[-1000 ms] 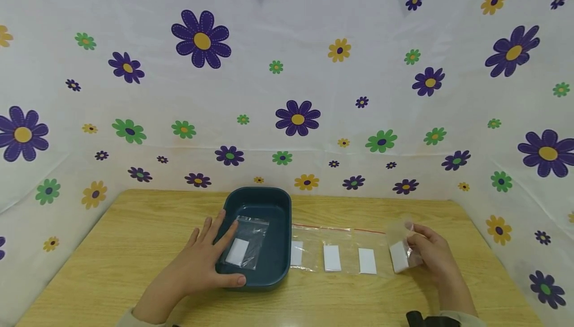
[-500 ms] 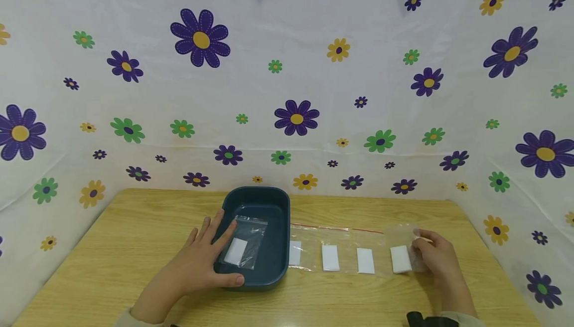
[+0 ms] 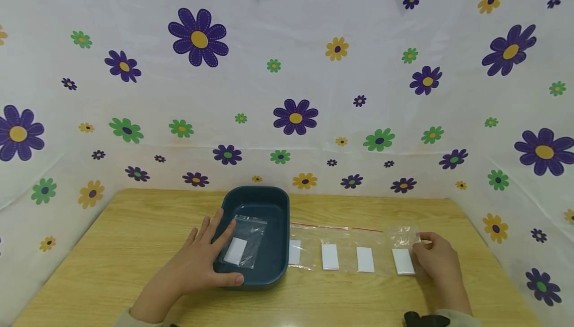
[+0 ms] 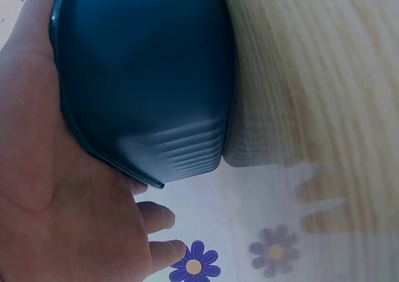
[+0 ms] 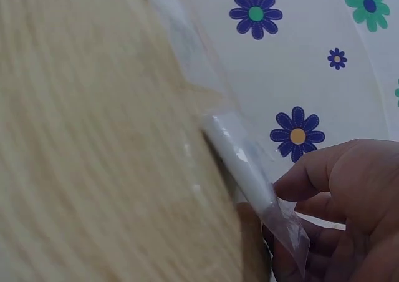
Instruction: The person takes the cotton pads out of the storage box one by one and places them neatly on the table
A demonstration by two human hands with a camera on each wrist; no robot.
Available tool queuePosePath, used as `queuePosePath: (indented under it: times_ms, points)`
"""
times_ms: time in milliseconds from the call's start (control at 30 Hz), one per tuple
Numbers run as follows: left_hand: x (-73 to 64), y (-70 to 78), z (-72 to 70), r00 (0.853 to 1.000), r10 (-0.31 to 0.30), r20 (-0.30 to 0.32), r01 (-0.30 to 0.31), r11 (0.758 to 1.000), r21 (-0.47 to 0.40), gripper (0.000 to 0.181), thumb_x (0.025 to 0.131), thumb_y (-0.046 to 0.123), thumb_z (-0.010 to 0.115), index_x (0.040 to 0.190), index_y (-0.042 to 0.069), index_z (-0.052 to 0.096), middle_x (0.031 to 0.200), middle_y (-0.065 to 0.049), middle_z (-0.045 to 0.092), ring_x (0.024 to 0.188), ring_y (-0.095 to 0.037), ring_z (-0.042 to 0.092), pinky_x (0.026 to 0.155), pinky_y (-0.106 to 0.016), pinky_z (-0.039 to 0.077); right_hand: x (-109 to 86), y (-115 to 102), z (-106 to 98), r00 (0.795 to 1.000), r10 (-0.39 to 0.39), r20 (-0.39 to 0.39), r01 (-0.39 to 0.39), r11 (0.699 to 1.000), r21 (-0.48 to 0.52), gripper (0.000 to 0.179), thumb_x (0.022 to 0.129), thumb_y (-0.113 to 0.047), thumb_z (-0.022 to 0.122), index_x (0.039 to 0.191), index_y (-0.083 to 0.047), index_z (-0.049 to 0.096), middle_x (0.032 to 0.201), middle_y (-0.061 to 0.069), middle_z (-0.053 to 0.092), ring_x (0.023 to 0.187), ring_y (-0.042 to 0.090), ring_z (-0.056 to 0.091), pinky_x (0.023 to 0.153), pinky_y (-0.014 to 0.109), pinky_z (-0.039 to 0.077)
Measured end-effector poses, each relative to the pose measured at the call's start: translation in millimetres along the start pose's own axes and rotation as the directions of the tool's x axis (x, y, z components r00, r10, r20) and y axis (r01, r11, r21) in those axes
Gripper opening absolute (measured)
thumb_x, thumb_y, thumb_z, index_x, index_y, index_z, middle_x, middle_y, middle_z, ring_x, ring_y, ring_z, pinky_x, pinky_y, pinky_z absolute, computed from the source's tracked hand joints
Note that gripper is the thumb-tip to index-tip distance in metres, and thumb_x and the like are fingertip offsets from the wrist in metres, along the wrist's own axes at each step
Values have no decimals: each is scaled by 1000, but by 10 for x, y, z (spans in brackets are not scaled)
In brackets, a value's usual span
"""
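Note:
My left hand (image 3: pixel 202 262) lies spread over the left rim of a dark blue plastic bin (image 3: pixel 275 262), thumb at its near end. Fingers extend straight along the bin's side in the left wrist view. Inside the bin is a clear zip bag (image 3: pixel 256 235) with a white rectangular piece (image 3: pixel 235 251) in it. At the right end of a row of similar bags, my right hand (image 3: pixel 439 259) pinches the edge of a clear plastic bag (image 3: pixel 401 235) holding a white block (image 3: pixel 403 261). The right wrist view shows this bag (image 5: pixel 240 151) edge-on, its corner between thumb and fingers.
Between bin and right hand, more clear bags lie in line, with white pieces such as the middle one (image 3: pixel 330 257) and another (image 3: pixel 365 259). They rest on a wooden table (image 3: pixel 332 297). A flower-print cloth (image 3: pixel 251 87) stands behind and at both sides.
The bag in my right hand has gone from tilted and lifted to lying flatter, slightly farther right, at the end of the row. My left hand stays on the bin.

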State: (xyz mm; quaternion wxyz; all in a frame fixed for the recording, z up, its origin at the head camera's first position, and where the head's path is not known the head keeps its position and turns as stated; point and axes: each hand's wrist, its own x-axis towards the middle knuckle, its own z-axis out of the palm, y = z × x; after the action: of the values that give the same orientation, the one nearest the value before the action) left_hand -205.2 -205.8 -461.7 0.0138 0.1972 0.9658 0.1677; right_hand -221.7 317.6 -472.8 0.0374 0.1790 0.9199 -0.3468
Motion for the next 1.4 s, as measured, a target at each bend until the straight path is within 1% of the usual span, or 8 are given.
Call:
queuePosePath:
  times_ms: [133,300,567,767,967,1100,1200,1400]
  points:
    - [-8,1,1,1000,-5,1,5,1000,-4,116,71,83,64,159,15,28,168,-17,4,148,-52,12,114,-72,15,-18,-24,-1,1000,-3,-1,3,996,-86,54,92,-27,52,139,1,50,123,30,61,102,41,62,74,47,51]
    - [-14,-3,3,1000,-12,1,12,1000,-12,116,71,81,64,159,16,28,168,-17,3,149,-52,11,114,-72,15,-22,-40,3,1000,25,3,-24,987,-158,58,93,-31,52,142,-1,46,127,28,60,106,45,60,71,49,50]
    - [-18,-9,-4,1000,-20,6,20,1000,-13,116,71,83,63,159,16,27,168,-16,2,149,-52,11,114,-71,15,-27,-109,5,995,101,10,-96,970,-225,63,93,-36,51,146,-5,39,144,33,44,117,56,50,74,61,49]
    - [-11,-17,6,1000,-19,1,19,1000,-13,117,70,84,62,159,16,27,168,-17,3,149,-52,12,114,-71,15,-48,-153,15,999,13,-41,-22,977,-214,61,93,-30,49,147,-3,40,132,34,49,105,46,58,66,50,52]
    - [-7,-32,23,1000,-17,8,17,1000,-15,117,70,85,61,159,17,26,168,-15,2,149,-52,12,114,-71,15,-171,-350,90,985,-152,-76,152,988,-3,52,97,-24,52,144,-3,47,122,25,57,99,35,60,64,35,49]
    - [-3,-38,28,1000,-12,5,12,1000,-17,117,70,85,61,159,18,27,168,-15,2,149,-52,12,115,-71,15,-260,-526,142,979,-191,-69,200,962,187,46,98,-20,53,143,-9,50,118,14,56,99,25,56,66,29,48]
    - [-6,-44,38,1000,-10,4,10,1000,-15,117,70,85,61,159,17,27,168,-15,2,149,-52,12,115,-71,15,-320,-669,170,973,-226,-45,228,914,334,44,100,-16,53,143,-9,50,121,14,55,100,19,56,73,26,52]
    - [-5,-41,28,1000,0,-6,0,1000,-13,117,70,85,62,159,16,28,167,-18,4,148,-53,13,114,-72,17,-453,-1008,280,946,-320,48,229,764,603,40,101,-8,54,140,-4,50,116,12,57,100,16,61,83,26,56]
